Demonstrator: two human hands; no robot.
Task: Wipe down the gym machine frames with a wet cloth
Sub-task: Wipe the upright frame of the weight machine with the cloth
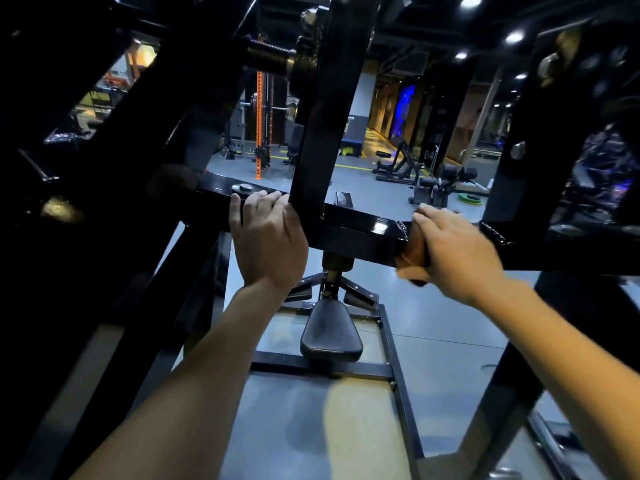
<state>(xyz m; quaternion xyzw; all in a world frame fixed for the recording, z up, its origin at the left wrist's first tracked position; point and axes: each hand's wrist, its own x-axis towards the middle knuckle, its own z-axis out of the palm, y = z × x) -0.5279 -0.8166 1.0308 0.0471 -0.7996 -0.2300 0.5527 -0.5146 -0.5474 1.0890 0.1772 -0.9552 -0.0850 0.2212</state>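
On the far left I see only black frame, too dark to read. My left hand (268,237) curls over the black crossbar (360,225), fingertips hidden behind it. Below sits a padded seat (330,332). My right hand (450,251), motion-blurred, presses a brown cloth (412,247) against the crossbar. Beyond, "04" marks a pillar (428,154).

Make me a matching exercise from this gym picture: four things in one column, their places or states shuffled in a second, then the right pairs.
1. left hand
2. right hand
3. cloth
4. seat pad

A. brown, wrapped on the black crossbar
B. below the crossbar, black and padded
C. presses the cloth on the bar
D. grips the bare bar beside the upright post

Pairs: 1-D, 2-C, 3-A, 4-B
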